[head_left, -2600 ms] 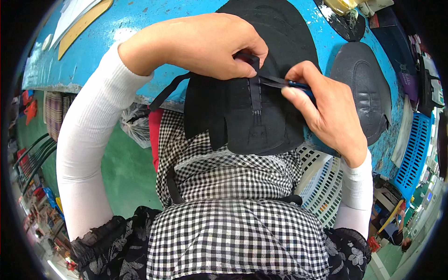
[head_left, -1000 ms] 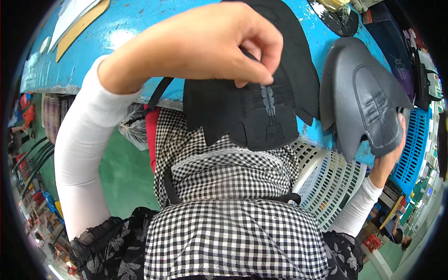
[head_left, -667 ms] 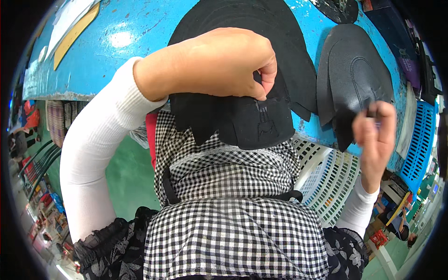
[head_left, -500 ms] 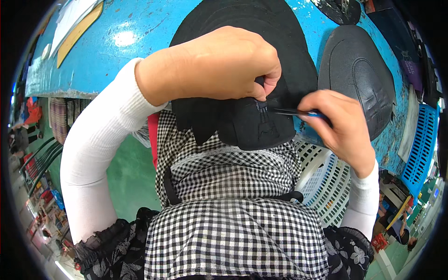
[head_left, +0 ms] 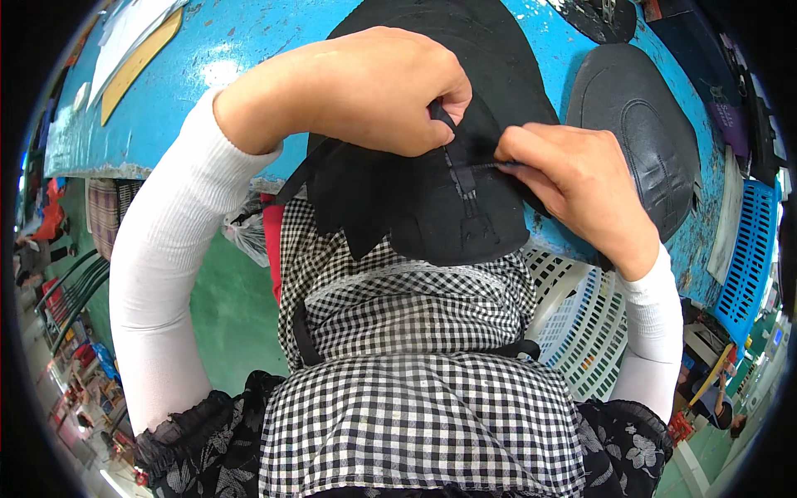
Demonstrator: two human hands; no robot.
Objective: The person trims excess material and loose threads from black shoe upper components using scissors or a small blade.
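On the desk [head_left: 249, 25], overhanging its edge, lies a black panel [head_left: 425, 228], judged light and pliable, best gripped by its rim. Left hand [head_left: 382, 91]: fingers pinching a dark strap [head_left: 443, 117]. Right hand [head_left: 581, 183]: fingers pressed together on a slim tool [head_left: 483, 166].

White sleeves [head_left: 158, 282], checked apron [head_left: 423, 415], floral ruffles [head_left: 641, 452]

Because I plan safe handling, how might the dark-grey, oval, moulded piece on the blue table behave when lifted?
The dark-grey piece probably holds its shape, as its raised relief looks moulded. Its shiny surface may be slightly slippery. Lying broad and low, it seems unlikely to roll.
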